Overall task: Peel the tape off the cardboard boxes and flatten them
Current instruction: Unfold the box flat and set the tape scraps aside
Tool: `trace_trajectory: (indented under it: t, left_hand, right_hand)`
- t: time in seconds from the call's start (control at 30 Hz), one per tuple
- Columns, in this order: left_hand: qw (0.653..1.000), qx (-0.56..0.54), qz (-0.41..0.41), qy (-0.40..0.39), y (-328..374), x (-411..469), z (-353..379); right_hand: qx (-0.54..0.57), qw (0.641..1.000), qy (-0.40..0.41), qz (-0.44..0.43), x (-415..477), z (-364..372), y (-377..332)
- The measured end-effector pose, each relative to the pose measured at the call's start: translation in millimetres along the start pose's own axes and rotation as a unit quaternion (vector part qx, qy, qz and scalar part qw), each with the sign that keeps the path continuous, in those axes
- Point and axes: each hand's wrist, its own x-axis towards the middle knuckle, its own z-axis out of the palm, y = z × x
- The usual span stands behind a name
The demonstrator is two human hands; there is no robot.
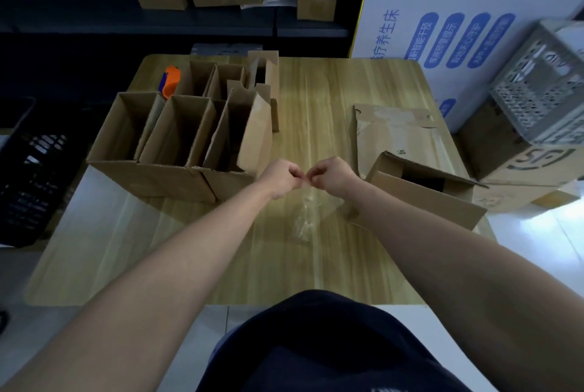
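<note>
Cardboard everywhere on this one. My left grip (281, 177) and right grip (332, 177) sit almost knuckle to knuckle at the middle of the frame. Both have their fingers curled, each pinching the top end of a crumpled strip of clear tape (305, 221). The tape hangs down from the pinch toward the pale wooden tabletop (316, 91); I can't tell if its lower end actually touches the wood.

Left of centre there's a cluster of open-topped brown cardboard boxes (177, 139) standing upright and packed side by side, the nearest one just beside my left grip. Behind them in the upper left of the frame, an orange and blue tool (170, 82) pokes out, too blurry to identify.

Right of centre, a flattened brown cardboard sheet (395, 129) lies on the tabletop. Just below it in the frame a brown cardboard box with loose flaps (420, 199) sits tilted, near my right grip.

Off the tabletop, a black plastic crate (28, 170) is at the left edge. A grey perforated crate (537, 91) rests on a big printed cardboard box (521, 170) at the right edge.
</note>
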Motion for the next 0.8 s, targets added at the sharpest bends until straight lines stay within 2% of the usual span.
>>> trace_trajectory:
  t: [0.13,0.23,0.3,0.4,0.57,0.67,0.8]
  left_hand:
    - [0.999,0.029,-0.015,-0.013,-12.3,1.6,18.2]
    - [0.999,0.048,-0.019,-0.013,-22.2,2.5,28.6]
    - [0.999,0.034,-0.028,0.008,-27.2,3.0,33.5]
    - [0.999,0.008,-0.038,0.010,-32.5,3.2,36.2]
    - [0.998,0.049,-0.046,-0.004,-37.1,2.3,44.2]
    - [0.991,0.117,-0.055,-0.022,-42.1,-1.7,51.7]
    - [0.989,0.114,-0.091,-0.020,-57.9,-5.8,57.9]
  right_hand:
    - [0.030,0.994,-0.093,0.047,-3.8,1.7,0.2]
    - [-0.032,0.988,-0.142,0.044,-8.4,3.8,-0.5]
    - [-0.065,0.986,-0.146,0.044,-11.6,7.3,1.5]
    - [-0.026,0.987,-0.143,0.071,-15.7,13.4,6.9]
    - [0.004,0.988,-0.133,0.084,-18.7,7.3,-0.1]
    - [-0.050,0.980,-0.166,0.095,-21.1,1.8,-13.0]
    - [-0.065,0.988,-0.120,0.070,-20.2,-11.1,-24.2]
